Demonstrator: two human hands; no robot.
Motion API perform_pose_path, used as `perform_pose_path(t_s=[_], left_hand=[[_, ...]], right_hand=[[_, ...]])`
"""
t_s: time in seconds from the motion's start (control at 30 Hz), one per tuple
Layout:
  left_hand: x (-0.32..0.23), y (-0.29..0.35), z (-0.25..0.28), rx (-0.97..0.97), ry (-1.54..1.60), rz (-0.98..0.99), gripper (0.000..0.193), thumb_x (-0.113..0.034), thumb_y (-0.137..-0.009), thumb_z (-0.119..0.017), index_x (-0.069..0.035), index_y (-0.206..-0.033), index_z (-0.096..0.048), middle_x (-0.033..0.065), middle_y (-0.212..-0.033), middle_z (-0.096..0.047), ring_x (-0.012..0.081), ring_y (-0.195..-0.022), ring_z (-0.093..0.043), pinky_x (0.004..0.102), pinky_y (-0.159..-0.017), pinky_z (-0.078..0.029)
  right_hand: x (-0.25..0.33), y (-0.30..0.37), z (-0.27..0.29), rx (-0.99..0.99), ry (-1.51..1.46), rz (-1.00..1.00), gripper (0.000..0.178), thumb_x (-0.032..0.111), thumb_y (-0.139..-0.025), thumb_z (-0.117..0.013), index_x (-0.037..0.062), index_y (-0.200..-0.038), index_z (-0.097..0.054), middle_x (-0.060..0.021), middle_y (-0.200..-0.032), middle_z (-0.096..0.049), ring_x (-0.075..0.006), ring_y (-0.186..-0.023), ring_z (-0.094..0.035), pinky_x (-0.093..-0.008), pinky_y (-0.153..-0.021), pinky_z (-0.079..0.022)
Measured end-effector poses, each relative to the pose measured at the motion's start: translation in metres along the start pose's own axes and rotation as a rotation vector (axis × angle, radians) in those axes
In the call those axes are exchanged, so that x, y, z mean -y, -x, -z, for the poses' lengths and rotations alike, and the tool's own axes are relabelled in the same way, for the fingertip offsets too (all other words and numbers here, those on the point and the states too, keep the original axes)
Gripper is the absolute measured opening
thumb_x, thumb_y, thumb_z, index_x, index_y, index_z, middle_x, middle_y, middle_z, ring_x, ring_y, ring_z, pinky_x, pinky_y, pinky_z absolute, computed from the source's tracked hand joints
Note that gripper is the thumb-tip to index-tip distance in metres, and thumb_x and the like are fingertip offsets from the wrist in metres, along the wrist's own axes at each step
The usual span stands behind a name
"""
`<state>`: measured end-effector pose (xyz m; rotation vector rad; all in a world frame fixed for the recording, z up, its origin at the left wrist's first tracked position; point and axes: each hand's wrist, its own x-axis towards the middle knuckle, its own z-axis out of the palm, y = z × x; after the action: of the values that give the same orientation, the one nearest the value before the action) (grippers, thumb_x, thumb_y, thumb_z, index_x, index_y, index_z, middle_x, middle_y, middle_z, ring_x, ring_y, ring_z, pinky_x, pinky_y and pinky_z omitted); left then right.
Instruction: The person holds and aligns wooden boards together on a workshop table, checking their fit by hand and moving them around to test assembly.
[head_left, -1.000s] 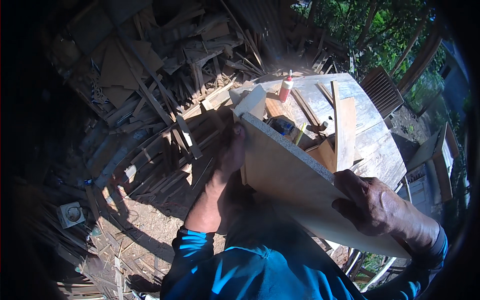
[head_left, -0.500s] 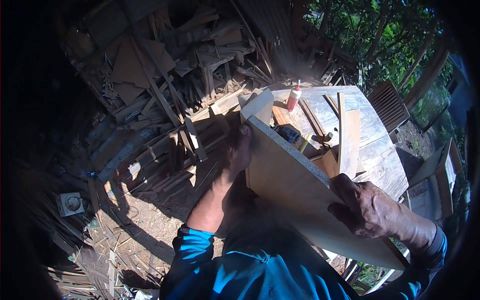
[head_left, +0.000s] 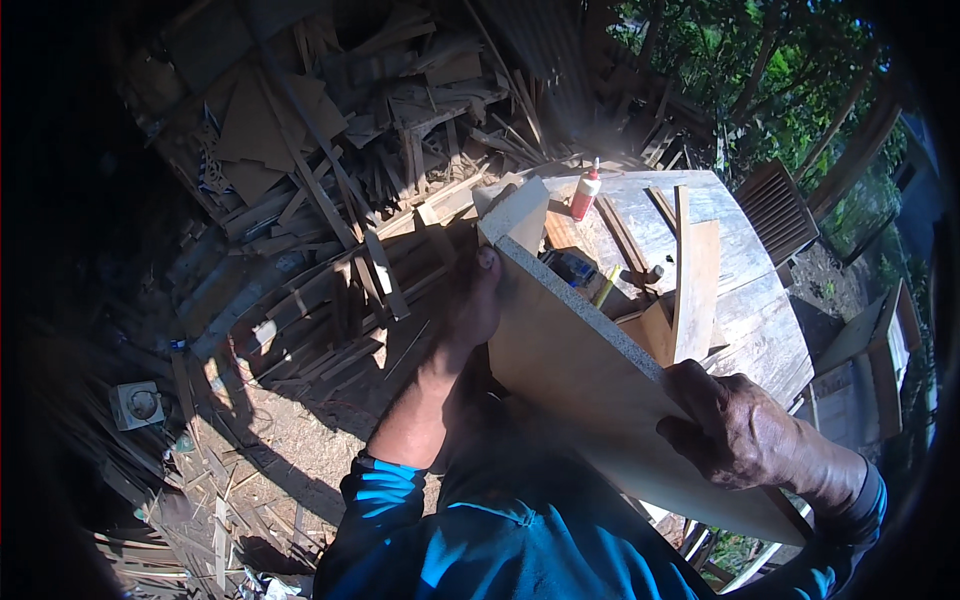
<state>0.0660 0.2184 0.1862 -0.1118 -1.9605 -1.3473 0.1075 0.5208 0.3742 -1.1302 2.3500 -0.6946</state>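
Note:
A light wooden panel assembly (head_left: 585, 375) stands on edge across my front, its speckled particleboard edge facing up. At its far left corner a second, shorter board (head_left: 515, 218) meets it at an angle. My left hand (head_left: 478, 295) grips that corner from the left, thumb up against the panel; the other fingers are in shadow. My right hand (head_left: 725, 420) is closed over the top edge near the right end, thumb on the near face. Behind the panel, partly hidden, lie a dark tool (head_left: 572, 270) and a yellow strip (head_left: 606, 287).
A bottle (head_left: 586, 190) with red contents stands on the weathered worktable (head_left: 745, 250). Wood strips (head_left: 684, 280) and a hammer-like tool (head_left: 645, 277) lie there too. Scrap wood (head_left: 400, 130) is heaped at the far left, and sawdust (head_left: 300, 440) covers the ground. A slatted panel (head_left: 775, 210) leans at right.
Both hands keep their hold on the panel, which has barely shifted. The whole view has moved very slightly.

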Motion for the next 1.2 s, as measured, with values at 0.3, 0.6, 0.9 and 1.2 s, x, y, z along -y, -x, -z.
perform_pose_path(t_s=[0.3, 0.6, 0.9, 1.2], left_hand=[[-0.016, 0.004, 0.010, 0.126, -0.041, 0.059, 0.048, -0.020, -0.114, -0.023, 0.004, -0.150, -0.044, 0.0203, -0.149, -0.051, 0.0295, -0.137, -0.051, 0.0371, -0.113, -0.039], [-0.018, 0.000, 0.009, 0.135, 0.099, 0.092, 0.049, -0.024, -0.114, -0.024, 0.003, -0.148, -0.045, 0.0195, -0.145, -0.053, 0.0297, -0.133, -0.052, 0.0395, -0.112, -0.040], [-0.030, -0.004, -0.002, 0.050, 0.194, 0.047, 0.108, -0.072, -0.086, -0.069, 0.005, -0.151, -0.032, 0.0229, -0.130, -0.059, 0.0349, -0.117, -0.063, 0.0451, -0.098, -0.051], [-0.083, -0.005, -0.019, -0.063, 0.306, 0.292, 0.093, -0.043, -0.085, -0.084, 0.008, -0.143, -0.032, 0.0193, -0.117, -0.062, 0.0271, -0.106, -0.064, 0.0414, -0.094, -0.052]], right_hand=[[0.006, -0.001, 0.004, 0.050, 0.002, -0.008, 0.034, 0.009, -0.093, -0.070, -0.0039, -0.119, -0.053, -0.0212, -0.087, -0.062, -0.0428, -0.077, -0.071, -0.0491, -0.064, -0.056], [0.004, -0.002, 0.004, 0.047, 0.018, -0.018, 0.033, 0.007, -0.093, -0.069, -0.0035, -0.119, -0.053, -0.0203, -0.086, -0.062, -0.0420, -0.076, -0.072, -0.0493, -0.064, -0.056], [-0.002, -0.003, 0.004, 0.013, 0.023, 0.001, 0.031, 0.008, -0.095, -0.068, -0.0023, -0.119, -0.052, -0.0212, -0.079, -0.063, -0.0427, -0.072, -0.071, -0.0498, -0.060, -0.053], [-0.004, -0.003, 0.004, -0.024, 0.024, 0.021, 0.029, 0.008, -0.096, -0.068, -0.0023, -0.118, -0.053, -0.0209, -0.076, -0.063, -0.0429, -0.070, -0.070, -0.0502, -0.059, -0.051]])
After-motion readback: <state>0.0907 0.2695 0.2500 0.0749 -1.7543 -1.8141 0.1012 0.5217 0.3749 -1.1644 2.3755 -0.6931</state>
